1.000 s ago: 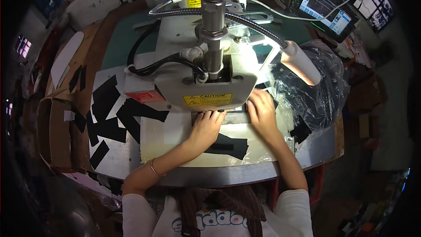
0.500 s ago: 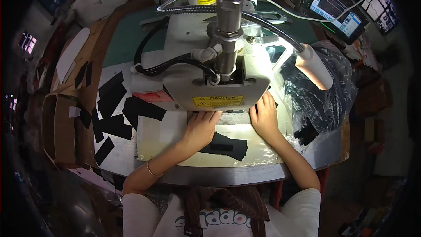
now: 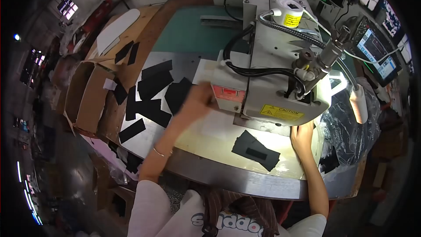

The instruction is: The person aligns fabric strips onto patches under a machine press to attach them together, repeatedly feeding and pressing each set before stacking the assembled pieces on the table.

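My left hand (image 3: 198, 101) is blurred beside the red panel (image 3: 228, 93) on the machine's left side, over the right edge of the black fabric pieces (image 3: 152, 84). Its fingers are smeared, so what it holds cannot be made out. My right hand (image 3: 302, 135) lies under the right end of the machine head (image 3: 280, 101), at the metal plate (image 3: 263, 125); the head hides its fingertips. A small stack of dark fabric (image 3: 255, 151) with a small black strip on it lies on the cream sheet in front of the plate.
An open cardboard box (image 3: 90, 98) stands at the left edge. Black plastic wrapping (image 3: 351, 118) lies at the right below a white lamp (image 3: 359, 105). A lit screen (image 3: 376, 57) stands at the back right. A white oval board (image 3: 117, 30) is at the back left.
The view has swung left. My left hand has left the front of the plate and moved left to beside the red panel. My right hand remains at the plate's right end.
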### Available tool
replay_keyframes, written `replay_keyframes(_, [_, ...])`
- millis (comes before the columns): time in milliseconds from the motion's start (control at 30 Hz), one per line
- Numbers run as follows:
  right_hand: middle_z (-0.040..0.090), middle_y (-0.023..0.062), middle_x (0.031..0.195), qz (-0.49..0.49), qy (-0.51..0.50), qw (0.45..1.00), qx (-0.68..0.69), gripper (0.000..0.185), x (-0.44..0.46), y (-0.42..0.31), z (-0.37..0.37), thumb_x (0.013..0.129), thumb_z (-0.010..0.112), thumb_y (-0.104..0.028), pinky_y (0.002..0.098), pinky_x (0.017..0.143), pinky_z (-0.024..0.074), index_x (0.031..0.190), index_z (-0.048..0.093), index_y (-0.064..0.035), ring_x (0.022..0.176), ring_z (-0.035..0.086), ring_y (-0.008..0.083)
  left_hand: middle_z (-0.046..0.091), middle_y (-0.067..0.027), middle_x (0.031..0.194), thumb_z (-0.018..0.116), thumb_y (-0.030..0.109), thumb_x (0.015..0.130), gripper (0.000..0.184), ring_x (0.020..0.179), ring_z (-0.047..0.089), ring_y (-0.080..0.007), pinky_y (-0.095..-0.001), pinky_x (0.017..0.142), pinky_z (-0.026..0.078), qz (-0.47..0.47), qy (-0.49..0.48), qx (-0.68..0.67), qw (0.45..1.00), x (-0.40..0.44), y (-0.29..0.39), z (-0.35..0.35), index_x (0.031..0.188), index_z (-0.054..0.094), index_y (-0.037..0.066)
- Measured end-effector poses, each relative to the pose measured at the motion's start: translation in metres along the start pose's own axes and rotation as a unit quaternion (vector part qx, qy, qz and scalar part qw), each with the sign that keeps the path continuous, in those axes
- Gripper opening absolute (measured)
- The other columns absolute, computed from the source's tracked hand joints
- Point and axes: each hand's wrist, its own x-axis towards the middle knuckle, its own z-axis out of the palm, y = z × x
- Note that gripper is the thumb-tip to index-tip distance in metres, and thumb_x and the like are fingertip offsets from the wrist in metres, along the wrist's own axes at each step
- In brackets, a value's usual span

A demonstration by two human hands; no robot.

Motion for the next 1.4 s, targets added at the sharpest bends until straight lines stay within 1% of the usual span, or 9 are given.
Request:
replay_keyframes(67, [0.050,0.0223,0.117,-0.014,0.012,1.000,-0.017,0.031,0.000,0.002,-0.009,0.082,0.053,-0.003,0.0460,0.097,0.0361,0.113,0.054,0.0048,0.113,0.044,0.0394,0.056,-0.0123,0.099,0.077,0.019,0.066,0.040,0.092,0.052,-0.0334,-0.0390,0.080,0.044,0.127,0.062,0.063,0.988,0.004,-0.064,-0.012,0.099,0.058,0.007])
replay_keyframes(167, [0.051,0.0211,0.115,-0.016,0.028,0.999,-0.036,0.031,-0.003,0.011,-0.016,0.082,0.052,-0.002,0.0455,0.096,0.0364,0.113,0.054,0.0046,0.111,0.046,0.0383,0.055,-0.0094,0.089,0.082,0.024,0.060,0.043,0.091,0.051,-0.0312,-0.0389,0.079,0.042,0.063,0.067,0.043,0.995,0.003,-0.072,-0.021,0.091,0.058,0.006])
replay_keyframes(533, [0.052,0.0185,0.114,-0.020,0.054,0.997,-0.060,0.031,-0.011,-0.008,-0.007,0.081,0.053,-0.002,0.0452,0.098,0.0330,0.112,0.055,0.0037,0.111,0.046,0.0352,0.057,-0.0148,0.089,0.078,0.016,0.065,0.033,0.089,0.054,-0.0330,-0.0386,0.076,0.044,0.139,0.155,0.086,0.974,-0.007,-0.091,-0.031,0.087,0.062,0.000])
replay_keyframes(633, [0.054,0.0171,0.113,-0.012,0.072,0.997,-0.041,0.029,-0.008,-0.011,0.000,0.082,0.053,-0.003,0.0444,0.097,0.0333,0.111,0.058,0.0030,0.110,0.047,0.0333,0.057,-0.0151,0.082,0.066,0.008,0.078,0.015,0.077,0.057,-0.0340,-0.0355,0.071,0.045,0.035,0.113,-0.004,0.993,-0.015,-0.085,-0.037,0.090,0.063,0.000])
replay_keyframes(800, [0.056,0.0142,0.111,0.054,0.103,0.992,0.058,0.024,-0.006,-0.024,-0.002,0.084,0.055,-0.008,0.0422,0.097,0.0315,0.106,0.061,-0.0019,0.108,0.048,0.0297,0.067,-0.0089,0.080,0.071,0.004,0.073,0.020,0.071,0.061,-0.0159,-0.0272,0.067,0.046,-0.062,0.012,-0.104,0.993,-0.027,-0.014,-0.043,0.090,0.064,-0.003])
replay_keyframes(900, [0.058,0.0111,0.105,0.030,0.140,0.988,0.063,0.014,-0.009,-0.049,-0.020,0.082,0.055,-0.005,0.0405,0.091,0.0342,0.095,0.062,-0.0047,0.099,0.052,0.0276,0.068,-0.0077,0.077,0.072,0.005,0.074,0.012,0.069,0.061,-0.0148,-0.0259,0.067,0.046,-0.005,-0.052,-0.122,0.991,-0.022,0.002,-0.026,0.084,0.070,0.000])
replay_keyframes(967, [0.060,0.0071,0.099,-0.087,-0.030,0.990,0.109,0.015,-0.025,-0.060,-0.029,0.079,0.059,-0.006,0.0411,0.080,0.0370,0.093,0.060,-0.0066,0.092,0.053,0.0255,0.069,-0.0083,0.082,0.071,0.006,0.076,0.016,0.071,0.061,-0.0146,-0.0269,0.068,0.047,-0.009,-0.096,-0.142,0.985,-0.020,0.000,-0.015,0.092,0.070,0.002])
replay_keyframes(1133, [0.056,0.0072,0.108,-0.215,-0.109,0.963,0.117,0.029,-0.053,-0.093,-0.011,0.076,0.066,-0.014,0.0396,0.085,0.0364,0.104,0.059,-0.0095,0.101,0.051,0.0256,0.068,-0.0092,0.094,0.070,0.003,0.078,0.023,0.079,0.060,-0.0115,-0.0253,0.070,0.047,-0.017,-0.149,-0.195,0.969,-0.019,-0.002,0.002,0.100,0.069,0.005])
replay_keyframes(1400, [0.056,0.0122,0.110,-0.020,0.038,0.998,-0.049,0.024,-0.027,-0.035,-0.044,0.081,0.058,-0.005,0.0469,0.099,0.0310,0.105,0.060,-0.0024,0.109,0.048,0.0317,0.063,-0.0067,0.079,0.074,0.001,0.071,0.020,0.078,0.058,-0.0136,-0.0254,0.070,0.048,-0.013,-0.040,-0.182,0.982,-0.025,-0.026,0.011,0.091,0.072,0.005])
